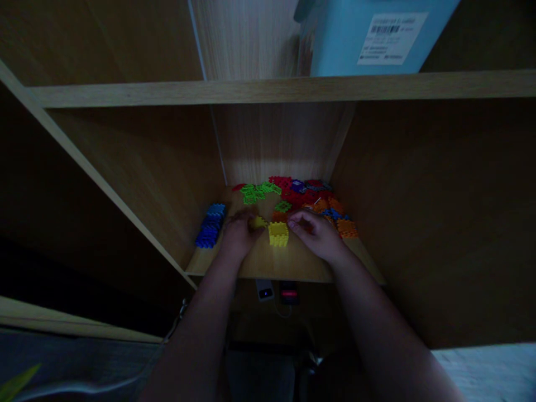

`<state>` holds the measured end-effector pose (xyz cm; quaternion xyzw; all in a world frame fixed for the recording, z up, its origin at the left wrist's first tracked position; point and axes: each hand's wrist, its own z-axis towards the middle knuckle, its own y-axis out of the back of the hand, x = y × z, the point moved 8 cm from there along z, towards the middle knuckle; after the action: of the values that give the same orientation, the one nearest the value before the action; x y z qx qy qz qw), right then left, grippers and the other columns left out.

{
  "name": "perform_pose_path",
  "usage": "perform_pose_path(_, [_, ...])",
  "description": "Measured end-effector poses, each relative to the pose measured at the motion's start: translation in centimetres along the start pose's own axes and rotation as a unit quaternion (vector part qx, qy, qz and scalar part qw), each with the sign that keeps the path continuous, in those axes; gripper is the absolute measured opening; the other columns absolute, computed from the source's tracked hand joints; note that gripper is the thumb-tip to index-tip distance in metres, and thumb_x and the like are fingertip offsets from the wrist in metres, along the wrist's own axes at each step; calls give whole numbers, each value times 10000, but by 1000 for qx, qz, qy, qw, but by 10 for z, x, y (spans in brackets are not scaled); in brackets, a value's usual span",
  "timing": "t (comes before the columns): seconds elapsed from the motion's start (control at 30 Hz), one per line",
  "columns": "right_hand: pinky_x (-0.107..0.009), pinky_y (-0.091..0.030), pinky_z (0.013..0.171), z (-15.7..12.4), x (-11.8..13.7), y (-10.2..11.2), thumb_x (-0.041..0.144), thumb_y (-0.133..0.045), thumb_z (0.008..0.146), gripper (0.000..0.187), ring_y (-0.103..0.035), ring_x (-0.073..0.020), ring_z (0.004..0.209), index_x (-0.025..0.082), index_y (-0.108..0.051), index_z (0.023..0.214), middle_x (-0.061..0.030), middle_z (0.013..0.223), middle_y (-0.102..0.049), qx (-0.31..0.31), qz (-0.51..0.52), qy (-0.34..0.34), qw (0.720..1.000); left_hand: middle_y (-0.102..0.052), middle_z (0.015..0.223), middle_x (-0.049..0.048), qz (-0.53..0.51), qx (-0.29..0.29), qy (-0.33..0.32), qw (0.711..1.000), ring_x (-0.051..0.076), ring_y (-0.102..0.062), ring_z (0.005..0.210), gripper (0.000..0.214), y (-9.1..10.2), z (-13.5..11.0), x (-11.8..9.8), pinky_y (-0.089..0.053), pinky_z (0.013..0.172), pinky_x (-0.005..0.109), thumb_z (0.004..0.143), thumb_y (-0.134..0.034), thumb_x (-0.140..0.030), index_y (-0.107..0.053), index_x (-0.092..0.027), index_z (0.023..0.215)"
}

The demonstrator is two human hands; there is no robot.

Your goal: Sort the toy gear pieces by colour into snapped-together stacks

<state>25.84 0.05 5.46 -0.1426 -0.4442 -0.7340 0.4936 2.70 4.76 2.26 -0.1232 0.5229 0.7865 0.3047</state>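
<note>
Both my arms reach into a wooden shelf compartment [293, 262]. My left hand [239, 231] is closed around a small yellow plastic interlocking piece [257, 222]. A yellow cube-like stack of the same pieces [278, 233] stands on the shelf board between my hands. My right hand [316, 230] lies just right of that stack, fingers curled, its fingertips near the stack's top; what it holds, if anything, I cannot make out.
Loose interlocking pieces lie behind: green [257, 191], red [293, 190], orange [341, 220]. A blue stack [210, 224] leans at the left wall. A light blue box [368, 33] stands on the shelf above. Two small devices [276, 291] sit below the board.
</note>
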Motion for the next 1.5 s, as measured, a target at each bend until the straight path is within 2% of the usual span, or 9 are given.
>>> perform_pose_path(0.13, [-372, -532, 887, -1, -2, 0, 409, -630, 1069, 157, -710, -219, 974, 275, -699, 1026, -31, 1029, -750, 5, 1, -6, 1000, -719, 1247, 129, -65, -14, 15, 998, 291, -724, 1108, 465, 0, 2, 9, -594, 1012, 412, 793, -888, -194, -737, -192, 1233])
perform_pose_path(0.23, [-372, -532, 894, -1, -2, 0, 415, -632, 1069, 161, -710, -219, 980, 277, -701, 1026, -30, 1030, -752, 5, 3, -5, 1000, -722, 1217, 111, -102, -18, 20, 994, 256, -736, 1039, 397, 1, 4, 11, -607, 956, 379, 842, -823, -157, -750, -203, 1229])
perform_pose_path(0.53, [-386, -543, 896, 0, 0, 1, 470, -617, 1076, 223, -709, -225, 976, 273, -697, 1011, -40, 1011, -757, -6, 7, -2, 1000, -793, 1105, 69, -188, -67, 58, 978, 238, -753, 1016, 193, 10, 5, 18, -589, 940, 369, 958, -722, -291, -710, -221, 1137])
perform_pose_path(0.67, [-396, -548, 901, 0, 3, 2, 482, -606, 1081, 239, -710, -233, 978, 274, -696, 1008, -43, 1012, -760, -7, 8, 2, 1000, -771, 1009, 47, -264, -93, 58, 958, 221, -761, 931, 207, 10, 5, 21, -595, 829, 332, 966, -703, -320, -608, -228, 1126])
perform_pose_path(0.77, [-400, -553, 899, 1, 3, 3, 498, -603, 1082, 252, -710, -237, 978, 278, -695, 1002, -45, 1008, -761, -10, 4, 5, 1000, -766, 980, 38, -314, -83, 67, 943, 216, -772, 908, 300, 6, 5, 21, -605, 814, 325, 961, -704, -303, -575, -227, 1221])
perform_pose_path(0.87, [-401, -553, 904, 1, 4, 3, 500, -601, 1083, 254, -709, -236, 975, 279, -693, 998, -43, 1007, -761, -9, 4, 9, 1000, -782, 1082, 66, -316, -67, 46, 945, 230, -777, 976, 379, 6, 5, 15, -627, 865, 351, 979, -683, -309, -613, -229, 1343])
perform_pose_path(0.97, [-401, -551, 906, 1, 4, 4, 495, -602, 1084, 252, -708, -236, 968, 278, -693, 991, -42, 1000, -759, -12, -1, 10, 1000, -776, 1159, 73, -317, -68, 18, 946, 241, -770, 1006, 319, 8, 4, 10, -645, 867, 369, 991, -659, -316, -689, -246, 1301])
perform_pose_path(1.3, [-413, -550, 921, 1, 5, 3, 462, -606, 1088, 235, -713, -239, 992, 276, -694, 975, -47, 1024, -766, -11, 7, 14, 1000, -770, 1061, 58, -384, -69, 49, 919, 218, -746, 914, 301, 5, 4, 11, -659, 768, 330, 941, -705, -399, -716, -227, 1188])
perform_pose_path(1.5, [-411, -542, 914, 1, 8, 4, 463, -603, 1086, 240, -706, -240, 979, 279, -681, 952, -42, 995, -754, -16, 0, 18, 1000, -776, 1128, 75, -393, -81, 30, 916, 225, -756, 968, 302, 10, 4, 8, -659, 812, 338, 969, -704, -406, -708, -224, 1211])
